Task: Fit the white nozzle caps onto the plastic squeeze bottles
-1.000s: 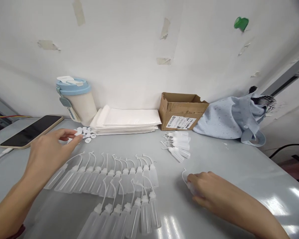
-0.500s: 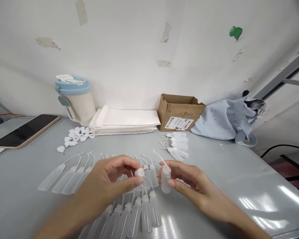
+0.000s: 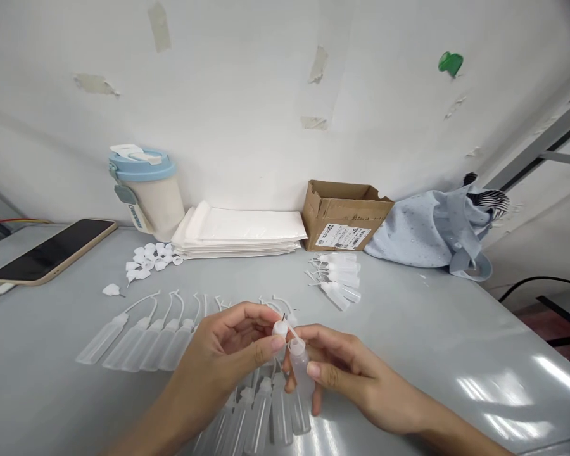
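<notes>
My left hand (image 3: 240, 345) pinches a small white cap (image 3: 280, 329) with a thin dark needle pointing up from it. Just right of it, my right hand (image 3: 344, 367) holds a small translucent bottle (image 3: 302, 373) upright, slightly tilted. A white strip rises from the bottle's neck toward the cap; whether they touch is unclear. Under and in front of my hands lie several translucent bottles (image 3: 259, 418) with thin strips. Another row of bottles (image 3: 102, 339) lies to the left. My left hand partly hides both groups.
White caps (image 3: 152, 254) are piled near a cup (image 3: 159, 199); a phone (image 3: 52, 251) lies at left. White envelopes (image 3: 251, 226), a cardboard box (image 3: 342, 218) and a blue cloth bag (image 3: 418, 231) line the wall. Several small bottles (image 3: 339, 275) lie before the box.
My right hand has moved left and tilted the bottle, bringing it beside the cap. My left hand has shifted slightly right and turned the cap, so its needle now shows.
</notes>
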Demonstrator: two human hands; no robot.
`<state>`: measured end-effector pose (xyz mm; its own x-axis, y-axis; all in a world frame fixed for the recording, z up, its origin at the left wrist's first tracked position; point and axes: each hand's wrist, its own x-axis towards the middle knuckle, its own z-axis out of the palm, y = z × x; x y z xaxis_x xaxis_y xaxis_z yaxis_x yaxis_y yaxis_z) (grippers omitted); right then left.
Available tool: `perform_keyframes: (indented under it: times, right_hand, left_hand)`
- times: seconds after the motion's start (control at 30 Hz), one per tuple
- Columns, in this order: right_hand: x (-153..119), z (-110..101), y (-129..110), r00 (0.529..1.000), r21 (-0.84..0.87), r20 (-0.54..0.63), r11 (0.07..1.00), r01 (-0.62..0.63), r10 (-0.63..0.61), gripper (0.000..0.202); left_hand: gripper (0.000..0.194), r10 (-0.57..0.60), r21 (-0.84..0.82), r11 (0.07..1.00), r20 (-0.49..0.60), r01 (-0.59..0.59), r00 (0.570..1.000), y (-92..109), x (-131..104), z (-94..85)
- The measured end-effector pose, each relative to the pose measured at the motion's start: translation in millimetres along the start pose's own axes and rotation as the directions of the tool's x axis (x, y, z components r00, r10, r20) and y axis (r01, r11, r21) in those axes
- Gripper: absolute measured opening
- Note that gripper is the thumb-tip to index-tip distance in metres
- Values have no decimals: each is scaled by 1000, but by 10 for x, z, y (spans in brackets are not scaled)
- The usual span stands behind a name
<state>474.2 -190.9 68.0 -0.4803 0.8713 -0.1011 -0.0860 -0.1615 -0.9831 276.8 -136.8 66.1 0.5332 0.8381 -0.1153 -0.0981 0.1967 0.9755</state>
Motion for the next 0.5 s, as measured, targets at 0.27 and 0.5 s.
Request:
perform_keyframes:
  times: [0.27, 0.5]
  right_hand:
    - [30, 30, -2, 1000, 75, 28, 997, 8, -10, 25]
    - [42, 56, -12, 999, 96, 16, 995, 30, -31, 22]
  left_hand:
    - [16, -56, -109, 992, 69, 63, 996, -100, -40, 65]
    - [14, -37, -62, 997, 77, 42, 996, -134, -46, 57]
